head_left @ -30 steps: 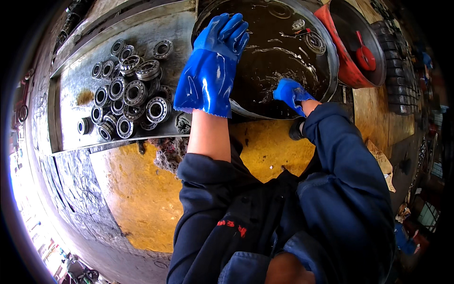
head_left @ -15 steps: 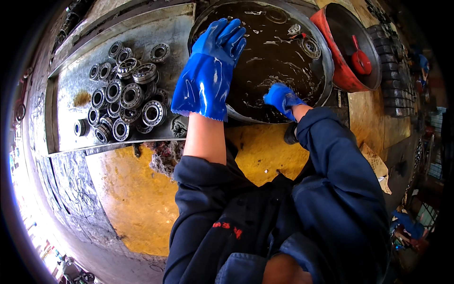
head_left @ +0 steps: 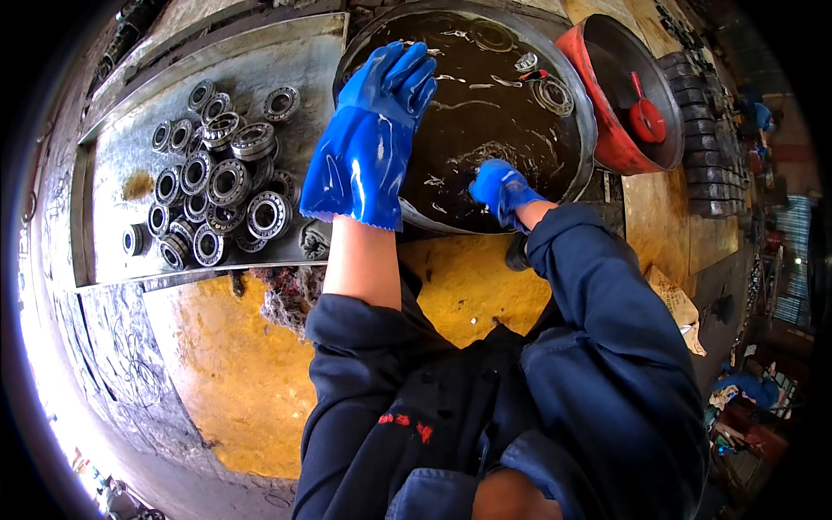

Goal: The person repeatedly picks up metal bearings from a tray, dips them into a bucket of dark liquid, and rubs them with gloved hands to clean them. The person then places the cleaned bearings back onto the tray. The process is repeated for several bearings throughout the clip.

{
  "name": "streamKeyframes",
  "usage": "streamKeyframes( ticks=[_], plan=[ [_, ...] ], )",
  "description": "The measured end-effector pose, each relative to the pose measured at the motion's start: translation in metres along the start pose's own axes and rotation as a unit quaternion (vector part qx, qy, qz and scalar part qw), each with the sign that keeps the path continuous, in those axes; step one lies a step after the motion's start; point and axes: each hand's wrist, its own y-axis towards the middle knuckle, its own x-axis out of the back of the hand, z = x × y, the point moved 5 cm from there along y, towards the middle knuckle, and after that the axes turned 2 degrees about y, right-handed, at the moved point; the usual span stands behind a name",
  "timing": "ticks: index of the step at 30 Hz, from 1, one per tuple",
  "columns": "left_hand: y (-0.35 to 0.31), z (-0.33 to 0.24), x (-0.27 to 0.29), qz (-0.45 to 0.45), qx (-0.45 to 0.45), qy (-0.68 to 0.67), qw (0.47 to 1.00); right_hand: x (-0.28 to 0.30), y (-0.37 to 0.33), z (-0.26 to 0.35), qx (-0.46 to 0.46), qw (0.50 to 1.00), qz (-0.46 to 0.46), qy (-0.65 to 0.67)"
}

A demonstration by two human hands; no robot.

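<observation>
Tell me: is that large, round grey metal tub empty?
Not empty: the tub holds dark brown liquid, glinting and rippled. Depth: cannot tell.

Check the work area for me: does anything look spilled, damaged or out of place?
Two things, both minor. A brown stain marks the metal tray beside the roller bearings, against its grey surface. A tangled wad of fibres lies just outside the tray's near edge, untidy there. No clear damage shows.

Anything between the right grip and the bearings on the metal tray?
Yes, in this view: the blue glove cuff of the left grip crosses the straight path from the right grip to the roller bearings. The tub's rim also lies between.
</observation>
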Motion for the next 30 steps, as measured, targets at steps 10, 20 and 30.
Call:
streamKeyframes(
  ticks=[10, 20, 30],
  plan=[
    [-0.006, 0.002, 0.007, -0.007, 0.004, -0.008, 1.000, 0.010, 0.004, -0.005, 0.044, 0.997, 0.058, 0.008],
    [-0.010, 0.004, -0.012, -0.004, -0.004, -0.008, 1.000, -0.010, 0.000, 0.037, 0.188, 0.901, 0.121, -0.373],
    [-0.020, 0.012, -0.003, 0.110, -0.087, 0.029, 0.990, 0.101, -0.043, -0.038, -0.089, 0.986, 0.007, 0.142]
  ],
)
